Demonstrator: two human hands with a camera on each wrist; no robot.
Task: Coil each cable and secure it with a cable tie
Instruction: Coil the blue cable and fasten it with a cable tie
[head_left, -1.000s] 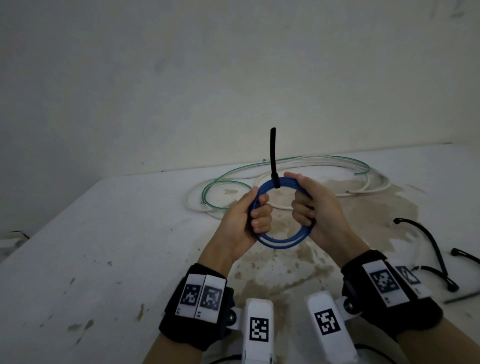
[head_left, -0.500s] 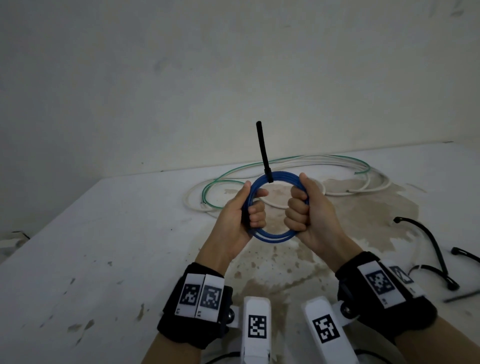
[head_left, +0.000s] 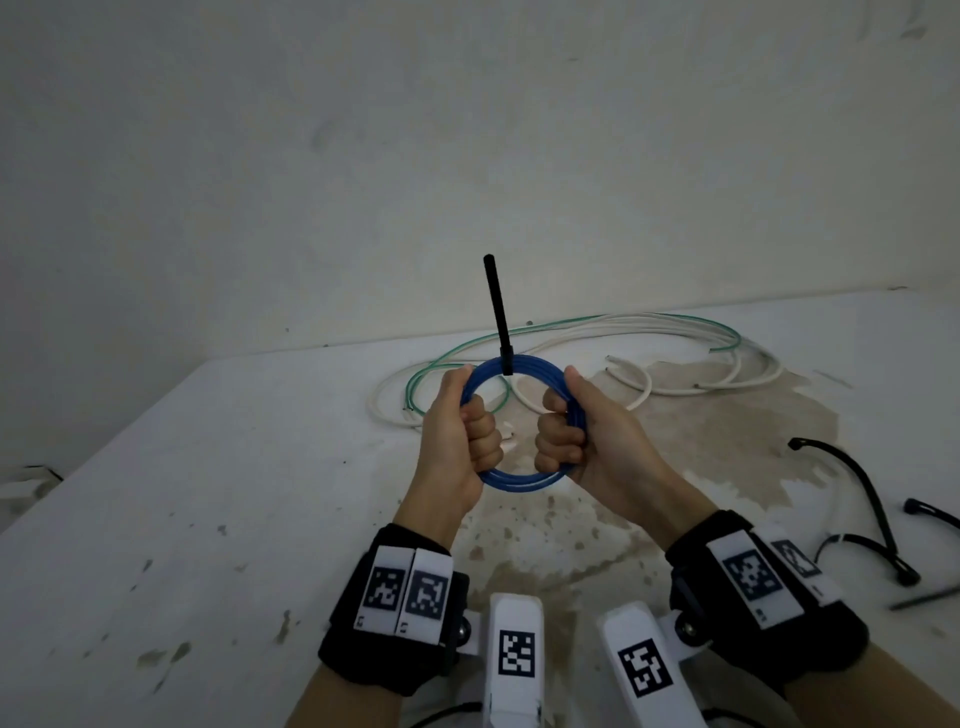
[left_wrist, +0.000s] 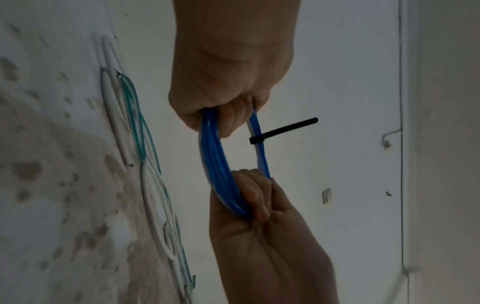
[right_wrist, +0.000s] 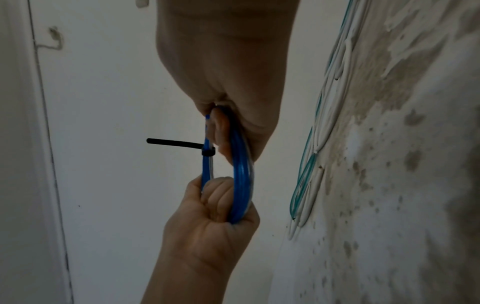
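A blue cable coil (head_left: 519, 480) (left_wrist: 217, 162) (right_wrist: 241, 174) is held upright above the table between both hands. My left hand (head_left: 462, 431) (left_wrist: 221, 86) grips its left side with fingers curled through the ring. On the opposite side my right hand (head_left: 576, 431) (right_wrist: 233, 72) grips it the same way. A black cable tie (head_left: 497, 312) (left_wrist: 283, 131) (right_wrist: 179, 144) is cinched round the top of the coil, its loose tail sticking straight up.
Loose white and green cables (head_left: 623, 338) sprawl on the stained white table (head_left: 208, 519) behind the coil. Several black cable ties (head_left: 862, 499) lie at the right. A bare wall (head_left: 467, 156) stands close behind the table.
The coil turned slightly so the tie sits at top centre. My right hand slid down from near the tie to the coil's right side; both hands rose a little.
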